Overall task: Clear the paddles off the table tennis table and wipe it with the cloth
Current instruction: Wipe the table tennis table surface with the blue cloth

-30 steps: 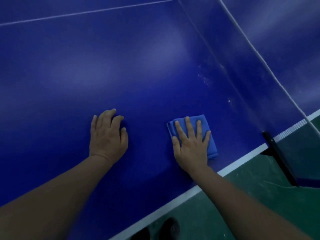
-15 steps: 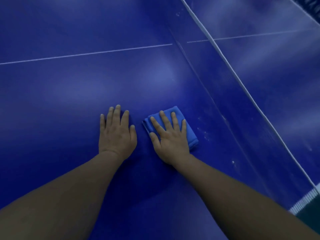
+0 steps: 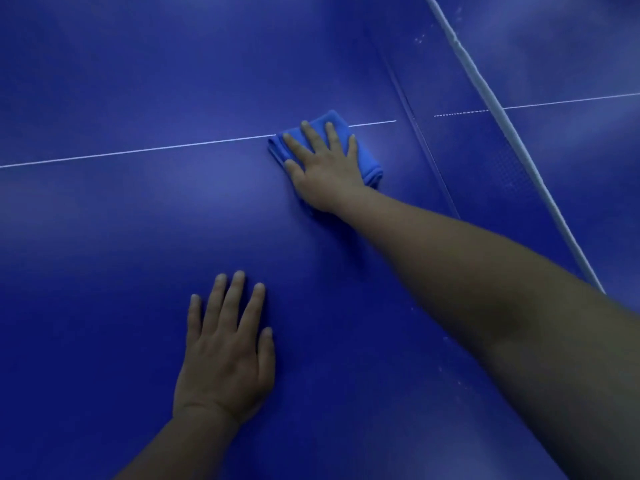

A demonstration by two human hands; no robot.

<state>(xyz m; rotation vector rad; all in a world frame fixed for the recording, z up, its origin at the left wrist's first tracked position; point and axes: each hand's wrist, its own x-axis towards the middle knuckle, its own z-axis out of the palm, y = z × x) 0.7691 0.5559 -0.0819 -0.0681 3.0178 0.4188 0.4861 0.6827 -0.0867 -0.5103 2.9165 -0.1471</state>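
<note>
A folded blue cloth (image 3: 369, 164) lies on the dark blue table tennis table (image 3: 138, 237), right on the thin white centre line. My right hand (image 3: 322, 164) presses flat on the cloth with straight, spread fingers, the arm stretched far out. My left hand (image 3: 227, 355) rests flat on the bare table surface nearer to me, fingers straight. No paddles are in view.
The net (image 3: 512, 161) with its white top band runs diagonally down the right side, just right of the cloth. The white centre line (image 3: 138, 152) crosses the table from the left edge to the net. White specks lie on the surface near the net.
My right hand has slid the cloth forward across the table to the centre line, close to the net. The left hand stays flat on the table, now well behind the right.
</note>
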